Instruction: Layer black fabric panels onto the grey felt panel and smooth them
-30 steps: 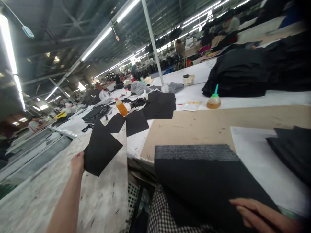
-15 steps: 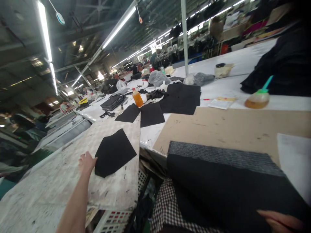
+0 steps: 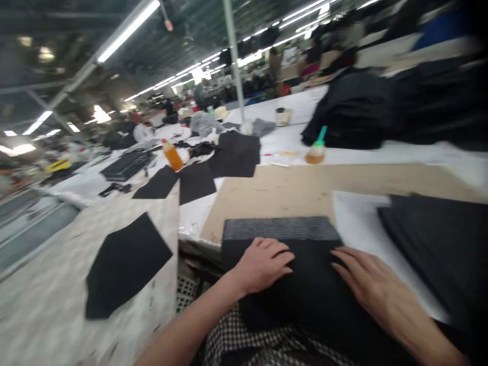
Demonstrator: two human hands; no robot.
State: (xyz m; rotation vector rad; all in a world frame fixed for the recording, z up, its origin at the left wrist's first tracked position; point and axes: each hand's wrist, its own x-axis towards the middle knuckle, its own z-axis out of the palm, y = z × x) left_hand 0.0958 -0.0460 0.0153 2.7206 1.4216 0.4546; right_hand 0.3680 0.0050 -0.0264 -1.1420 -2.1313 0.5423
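A black fabric panel (image 3: 305, 284) with a ribbed grey strip (image 3: 278, 229) along its far edge hangs over the table's front edge towards my lap. My left hand (image 3: 263, 265) rests on the panel just below the strip, fingers stretched to the right. On the panel's right side lies my right hand (image 3: 366, 274), fingers extended and pointing left, with nothing visibly pinched. A smaller angular black fabric piece (image 3: 127, 264) lies flat on the stained pale board at the left, apart from both hands.
Brown board (image 3: 274, 193) covers the table ahead. Stacked black fabric (image 3: 446, 244) is at the right, with a larger dark pile (image 3: 354, 112) behind. An orange-liquid bottle (image 3: 173, 155) and a green-tipped bottle (image 3: 315, 151) stand farther back. A metal pole (image 3: 233, 61) rises beyond.
My left hand has left the angular black piece and moved right onto the striped-edge panel. My right hand has come up onto that panel's right side. The view has turned right.
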